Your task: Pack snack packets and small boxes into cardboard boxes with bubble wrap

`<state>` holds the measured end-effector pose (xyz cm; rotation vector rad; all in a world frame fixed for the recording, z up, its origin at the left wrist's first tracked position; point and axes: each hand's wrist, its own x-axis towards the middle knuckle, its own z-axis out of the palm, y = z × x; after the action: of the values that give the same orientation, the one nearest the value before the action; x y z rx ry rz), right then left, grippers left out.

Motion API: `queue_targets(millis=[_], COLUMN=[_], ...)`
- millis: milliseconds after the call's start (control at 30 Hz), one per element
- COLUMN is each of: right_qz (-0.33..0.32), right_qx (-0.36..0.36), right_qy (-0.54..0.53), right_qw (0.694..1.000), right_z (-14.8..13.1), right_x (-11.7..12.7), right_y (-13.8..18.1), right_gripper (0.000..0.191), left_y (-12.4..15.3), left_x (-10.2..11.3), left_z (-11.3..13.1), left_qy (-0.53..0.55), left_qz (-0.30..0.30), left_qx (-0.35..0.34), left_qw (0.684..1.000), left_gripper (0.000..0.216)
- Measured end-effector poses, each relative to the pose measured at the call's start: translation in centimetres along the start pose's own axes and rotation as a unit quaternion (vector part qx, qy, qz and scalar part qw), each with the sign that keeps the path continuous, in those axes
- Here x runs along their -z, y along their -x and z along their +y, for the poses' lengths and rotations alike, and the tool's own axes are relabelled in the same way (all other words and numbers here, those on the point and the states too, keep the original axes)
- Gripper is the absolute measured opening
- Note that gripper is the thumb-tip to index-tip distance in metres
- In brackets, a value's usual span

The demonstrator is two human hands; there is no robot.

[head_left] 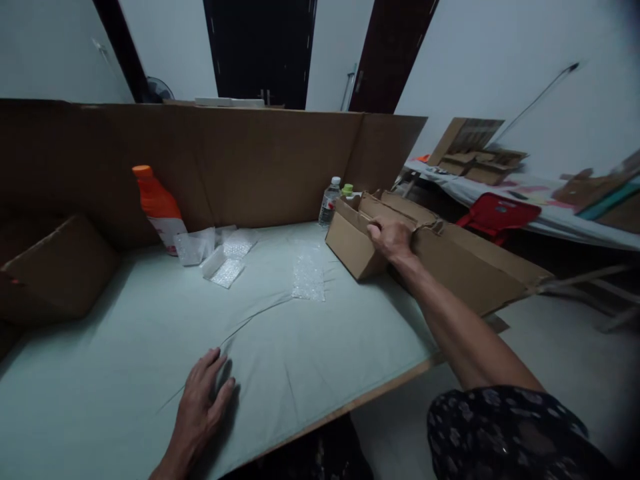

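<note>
My right hand (389, 238) reaches out to the far right of the table and grips the top edge of a small open cardboard box (353, 245). My left hand (200, 403) lies flat on the pale green table cover (150, 333) near the front edge, fingers spread, holding nothing. A sheet of bubble wrap (309, 275) lies on the cover just left of the box. More bubble wrap pieces (227, 263) lie further left, near an orange bottle (158, 207).
A tall cardboard wall (240, 160) runs along the back of the table. A clear water bottle (329, 201) stands behind the box. A large flattened carton (470, 263) leans at the table's right edge. Another brown box (60, 267) sits at left. A red chair (497, 212) stands at right.
</note>
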<state>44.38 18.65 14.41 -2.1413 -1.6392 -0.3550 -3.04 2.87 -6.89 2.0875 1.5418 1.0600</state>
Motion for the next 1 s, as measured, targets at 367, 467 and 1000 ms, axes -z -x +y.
queue_targets(millis=[367, 467, 1000], right_qz=[0.068, 0.078, 0.045], right_qx=[0.190, 0.283, 0.259], right_qy=[-0.272, -0.320, -0.365], right_qw=[0.941, 0.901, 0.893], right_z=[-6.8, -11.5, -9.8], right_x=[10.4, 11.1, 1.6], right_y=[6.7, 8.1, 24.0], right_gripper=[0.013, 0.009, 0.064], left_y=[-2.2, -2.7, 3.9], left_x=[2.0, 3.0, 7.2], left_z=[6.6, 7.0, 1.1], left_qy=[0.238, 0.299, 0.155], left_qz=[-0.019, 0.022, 0.062], left_qx=[0.171, 0.189, 0.286], left_qw=[0.956, 0.935, 0.943], left_gripper=[0.059, 0.071, 0.047])
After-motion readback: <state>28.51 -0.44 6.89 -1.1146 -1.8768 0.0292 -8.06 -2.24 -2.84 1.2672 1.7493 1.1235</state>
